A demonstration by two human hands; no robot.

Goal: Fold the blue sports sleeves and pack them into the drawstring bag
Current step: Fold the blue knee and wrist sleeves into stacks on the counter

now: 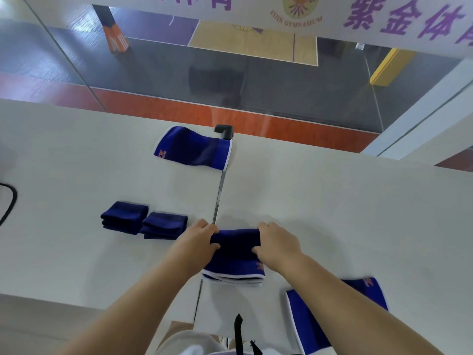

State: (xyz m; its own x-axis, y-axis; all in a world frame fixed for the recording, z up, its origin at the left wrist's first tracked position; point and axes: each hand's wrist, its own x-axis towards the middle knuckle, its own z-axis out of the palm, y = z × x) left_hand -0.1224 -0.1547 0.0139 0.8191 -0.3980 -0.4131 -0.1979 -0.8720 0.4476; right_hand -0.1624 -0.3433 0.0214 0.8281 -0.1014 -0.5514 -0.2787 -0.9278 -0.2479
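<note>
A blue sports sleeve (pixel 234 254) with a white hem lies on the white table (pixel 332 201) in front of me, its far end doubled over. My left hand (pixel 198 239) pinches the fold's left side and my right hand (pixel 277 243) pinches its right side. Two folded blue sleeves (pixel 125 220) (pixel 163 225) sit side by side to the left. An unfolded sleeve (pixel 192 148) lies flat at the table's far edge. Another flat sleeve (pixel 312 321) lies at the near right, partly under my right forearm. No drawstring bag is in view.
A seam (pixel 218 193) runs between two joined tabletops, ending at a black bracket (pixel 225 130) on the far edge. A black cable (pixel 10 201) curls at the left edge. A black strap (pixel 238 331) hangs near my body. Beyond the table lies a sports floor below.
</note>
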